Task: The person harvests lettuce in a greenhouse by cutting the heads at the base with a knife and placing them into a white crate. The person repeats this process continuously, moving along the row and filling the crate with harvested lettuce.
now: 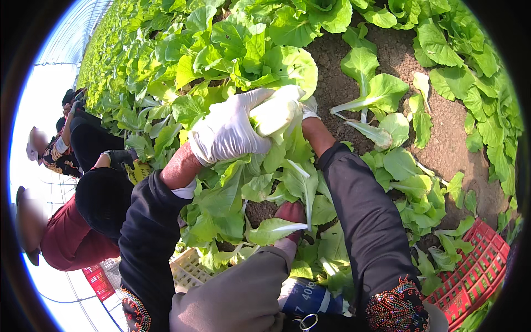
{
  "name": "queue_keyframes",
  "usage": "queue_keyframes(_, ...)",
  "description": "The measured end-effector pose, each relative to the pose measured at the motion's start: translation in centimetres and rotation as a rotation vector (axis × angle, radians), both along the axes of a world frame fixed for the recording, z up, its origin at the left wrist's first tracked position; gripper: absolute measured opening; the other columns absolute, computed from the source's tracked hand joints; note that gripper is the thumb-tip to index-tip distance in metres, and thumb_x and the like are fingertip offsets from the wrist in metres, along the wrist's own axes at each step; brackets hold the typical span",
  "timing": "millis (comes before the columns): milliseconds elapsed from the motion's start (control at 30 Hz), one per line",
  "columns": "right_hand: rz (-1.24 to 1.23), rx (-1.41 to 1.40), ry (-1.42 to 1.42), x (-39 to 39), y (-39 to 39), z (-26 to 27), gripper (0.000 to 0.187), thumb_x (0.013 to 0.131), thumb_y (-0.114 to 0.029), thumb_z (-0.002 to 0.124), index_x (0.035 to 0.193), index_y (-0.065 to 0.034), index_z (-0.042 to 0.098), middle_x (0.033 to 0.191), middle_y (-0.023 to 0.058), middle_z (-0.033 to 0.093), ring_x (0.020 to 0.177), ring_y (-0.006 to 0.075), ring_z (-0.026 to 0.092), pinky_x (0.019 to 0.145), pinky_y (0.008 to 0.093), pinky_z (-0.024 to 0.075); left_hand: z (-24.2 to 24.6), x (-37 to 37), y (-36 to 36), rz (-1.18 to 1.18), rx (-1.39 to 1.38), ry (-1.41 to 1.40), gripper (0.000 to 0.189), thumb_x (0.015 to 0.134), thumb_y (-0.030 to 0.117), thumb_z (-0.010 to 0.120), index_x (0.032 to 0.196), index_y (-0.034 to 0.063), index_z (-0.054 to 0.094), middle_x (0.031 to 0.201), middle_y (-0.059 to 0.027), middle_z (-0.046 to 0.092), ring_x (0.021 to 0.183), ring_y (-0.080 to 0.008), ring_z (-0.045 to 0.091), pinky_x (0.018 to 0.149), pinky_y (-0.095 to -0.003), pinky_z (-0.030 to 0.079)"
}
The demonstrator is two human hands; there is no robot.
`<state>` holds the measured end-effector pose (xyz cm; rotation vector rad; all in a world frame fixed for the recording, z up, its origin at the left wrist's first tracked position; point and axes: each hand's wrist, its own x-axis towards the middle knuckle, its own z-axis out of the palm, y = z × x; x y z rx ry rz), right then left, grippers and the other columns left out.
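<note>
My left hand [232, 128], in a thin white glove, grips a head of leafy greens [274, 114] by its thick pale base. The pale base points up toward me, and green leaves hang below it. Close behind the head is my right hand [309, 108], also white-gloved; most of it is hidden, so its grip does not show. Standing leafy greens [249, 50] grow just beyond both hands. Loose leaves [298, 182] with white stalks lie beneath them, around my reddish shoe [290, 213].
Bare soil [444, 120] with scattered detached leaves [373, 93] runs along the right. A red plastic crate [473, 274] sits at lower right, a cream crate [188, 265] at lower left. A blue printed sack [311, 296] lies below me. Other people [79, 232] crouch at left.
</note>
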<state>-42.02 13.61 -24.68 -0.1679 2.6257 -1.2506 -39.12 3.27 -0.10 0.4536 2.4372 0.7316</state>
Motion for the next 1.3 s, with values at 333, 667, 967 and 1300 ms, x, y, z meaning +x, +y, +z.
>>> queue_keyframes(333, -0.129, -0.087, 0.051, 0.9, -1.8, 3.9, 0.019, 0.087, -0.019, 0.047, 0.094, -0.0097, 0.062, 0.090, 0.0155, 0.067, 0.086, 0.0360, 0.064, 0.074, 0.0469, 0.0496, -5.8, -8.4, -8.7, 0.204, -0.010, -0.080, 0.069, 0.057, 0.015, 0.075, 0.121, -0.0004, 0.056, 0.099, -0.0082, 0.065, 0.087, -0.0135, 0.058, 0.081, -0.0280, 0.049)
queue_keyframes(667, -0.114, 0.036, -0.238, -1.5, -1.2, 2.0, 0.027, 0.087, -0.019, 0.044, 0.097, -0.0019, 0.062, 0.090, 0.0221, 0.066, 0.086, 0.0385, 0.065, 0.075, 0.0463, 0.0509, -9.8, -4.3, -10.3, 0.161, -0.407, 0.020, 0.070, 0.058, 0.024, 0.069, 0.122, 0.0004, 0.054, 0.110, -0.0212, 0.061, 0.101, -0.0350, 0.060, 0.088, -0.0365, 0.047)
queue_keyframes(967, -0.010, -0.130, -0.599, -6.0, -2.1, 0.7, 0.033, 0.088, -0.020, 0.044, 0.098, 0.0011, 0.066, 0.088, 0.0213, 0.067, 0.077, 0.0344, 0.067, 0.066, 0.0443, 0.0545, -11.1, -3.2, -9.9, 0.158, -0.511, 0.210, 0.058, 0.067, 0.026, 0.066, 0.117, -0.0013, 0.053, 0.105, -0.0232, 0.062, 0.100, -0.0378, 0.060, 0.086, -0.0384, 0.048)
queue_keyframes(1300, 0.430, 0.173, -0.536, -6.8, -1.3, 2.2, 0.032, 0.083, -0.021, 0.044, 0.093, -0.0012, 0.068, 0.092, 0.0193, 0.068, 0.085, 0.0337, 0.067, 0.072, 0.0425, 0.0526, -10.4, -2.9, -9.7, 0.080, -0.532, 0.171, 0.049, 0.067, 0.026, 0.069, 0.107, 0.0006, 0.057, 0.095, -0.0210, 0.065, 0.090, -0.0356, 0.064, 0.078, -0.0397, 0.050)
